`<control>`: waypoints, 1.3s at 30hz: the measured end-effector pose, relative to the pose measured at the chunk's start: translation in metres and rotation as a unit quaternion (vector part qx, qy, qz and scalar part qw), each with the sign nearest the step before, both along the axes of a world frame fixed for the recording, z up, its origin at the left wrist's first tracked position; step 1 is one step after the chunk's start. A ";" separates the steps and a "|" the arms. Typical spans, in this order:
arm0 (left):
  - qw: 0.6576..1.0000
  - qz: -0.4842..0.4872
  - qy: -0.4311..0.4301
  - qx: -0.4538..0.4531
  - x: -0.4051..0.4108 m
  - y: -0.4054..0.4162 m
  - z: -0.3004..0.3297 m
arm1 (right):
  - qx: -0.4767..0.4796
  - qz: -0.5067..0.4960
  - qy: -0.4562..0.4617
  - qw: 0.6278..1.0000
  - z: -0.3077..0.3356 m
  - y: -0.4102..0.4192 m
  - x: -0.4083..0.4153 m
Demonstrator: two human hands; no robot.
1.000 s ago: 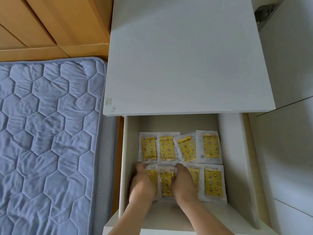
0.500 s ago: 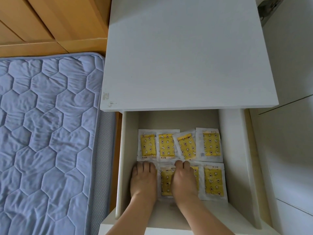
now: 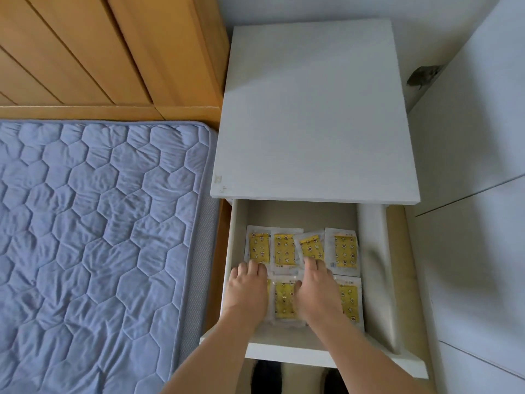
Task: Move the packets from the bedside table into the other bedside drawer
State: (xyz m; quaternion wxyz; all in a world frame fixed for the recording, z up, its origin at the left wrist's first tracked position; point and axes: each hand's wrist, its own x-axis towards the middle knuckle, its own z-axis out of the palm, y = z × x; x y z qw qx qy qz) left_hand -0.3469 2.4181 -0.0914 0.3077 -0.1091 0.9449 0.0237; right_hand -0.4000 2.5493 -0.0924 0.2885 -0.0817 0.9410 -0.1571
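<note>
Left grip (image 3: 246, 291), right grip (image 3: 317, 291) flat on yellow packets (image 3: 284, 301).

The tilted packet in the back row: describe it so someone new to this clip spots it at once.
Start at the white bedside table beside the blue mattress; its drawer is pulled open. Yellow packets lie in two rows; take the far row, third from the left, just beyond the right hand. That tilted packet sits askew, overlapping its neighbours, which lie square.
</note>
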 end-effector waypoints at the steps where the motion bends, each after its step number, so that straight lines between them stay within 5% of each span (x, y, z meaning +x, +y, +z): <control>1: 1.000 0.003 0.025 0.012 -0.002 -0.002 0.023 | -0.004 0.010 0.001 1.000 0.025 0.000 -0.007; 10: 0.970 0.131 0.191 0.071 0.019 -0.007 0.283 | -0.047 0.145 0.065 0.986 0.288 0.004 -0.017; 21: 0.884 0.304 0.341 -0.098 0.188 -0.014 0.502 | -0.143 0.350 0.088 0.922 0.479 -0.039 0.081; 30: 0.775 0.469 0.358 -0.225 0.423 0.017 0.590 | -0.190 0.554 0.075 0.807 0.574 -0.101 0.269; 39: 0.638 0.593 0.340 -0.355 0.707 0.154 0.660 | -0.281 0.718 0.029 0.637 0.643 -0.060 0.571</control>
